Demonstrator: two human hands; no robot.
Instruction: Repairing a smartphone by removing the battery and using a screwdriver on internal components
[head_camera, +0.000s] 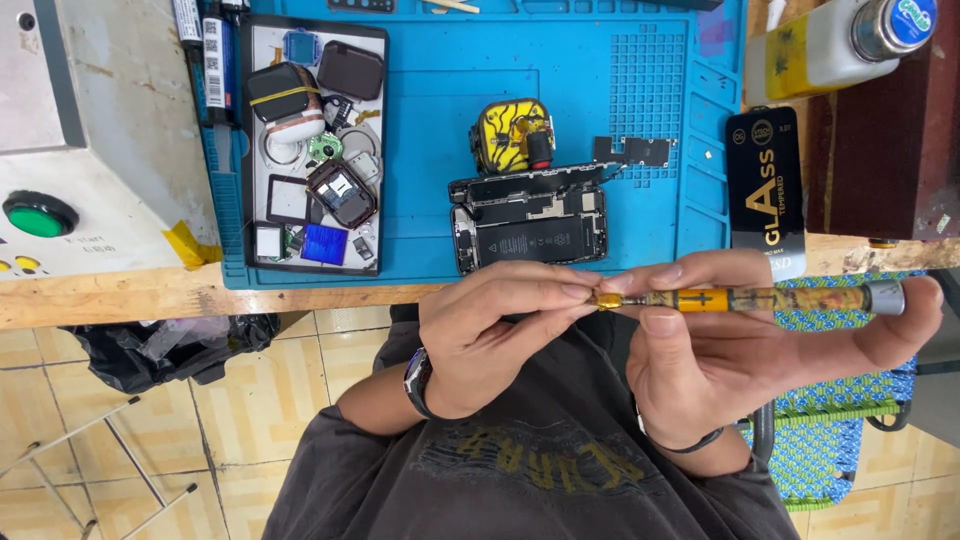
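i see a screwdriver (760, 298) held level over my lap, just below the edge of the bench (120, 295), its yellow patterned shaft running left to right. my right hand (740, 350) wraps the handle, thumb and fingers closed around it, the silver end cap resting against the palm side. my left hand (490, 330) pinches the brass tip end between thumb and forefinger, fingers closed on it; whether a bit sits in the socket i cannot tell. by my reading the step is seating or swapping the bit at the tip, and the next move calls for a steady pinch and a straight push along the shaft. just above, on the blue mat (600, 90), lies an opened phone (530, 225) with its battery showing, well apart from both hands. behind it stands a yellow block (510, 135). to the left a tray (250, 150) holds small parts. a black box (765, 190) lies at the mat's right edge.
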